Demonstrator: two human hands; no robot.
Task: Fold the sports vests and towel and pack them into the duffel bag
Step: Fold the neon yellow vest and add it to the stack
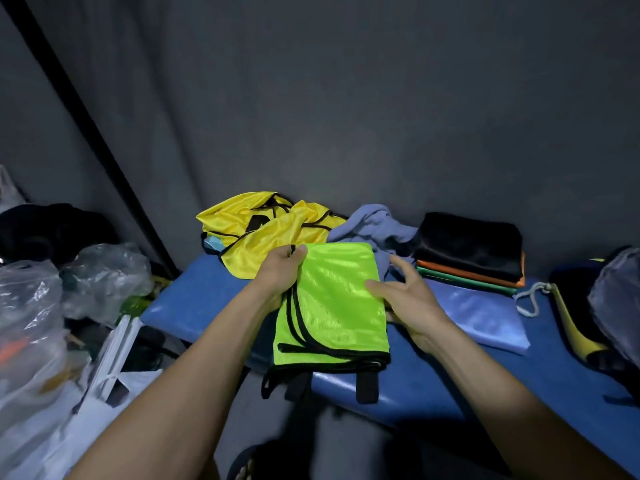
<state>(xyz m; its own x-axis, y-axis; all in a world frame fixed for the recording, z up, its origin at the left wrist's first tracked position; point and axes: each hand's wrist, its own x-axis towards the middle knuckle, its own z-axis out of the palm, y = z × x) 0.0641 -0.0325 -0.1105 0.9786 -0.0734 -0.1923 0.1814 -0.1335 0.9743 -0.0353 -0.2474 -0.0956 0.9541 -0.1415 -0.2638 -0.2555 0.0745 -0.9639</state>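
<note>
A neon green vest (332,303) with black trim lies folded on the blue bench (433,379), its lower edge hanging over the front. My left hand (282,268) pinches its upper left corner between thumb and fingers. My right hand (403,296) has its thumb on the vest's right edge, with the fingers spread beside it. Behind, a crumpled yellow vest (266,226) and a blue-grey towel (374,225) lie loose. A folded stack (471,251) of black, orange and green vests sits at the back right.
Clear plastic bags (34,306) and a white bag (114,362) crowd the floor at left. A black and yellow bag (581,320) with a white drawstring lies on the bench's right end. A grey curtain (346,98) hangs behind.
</note>
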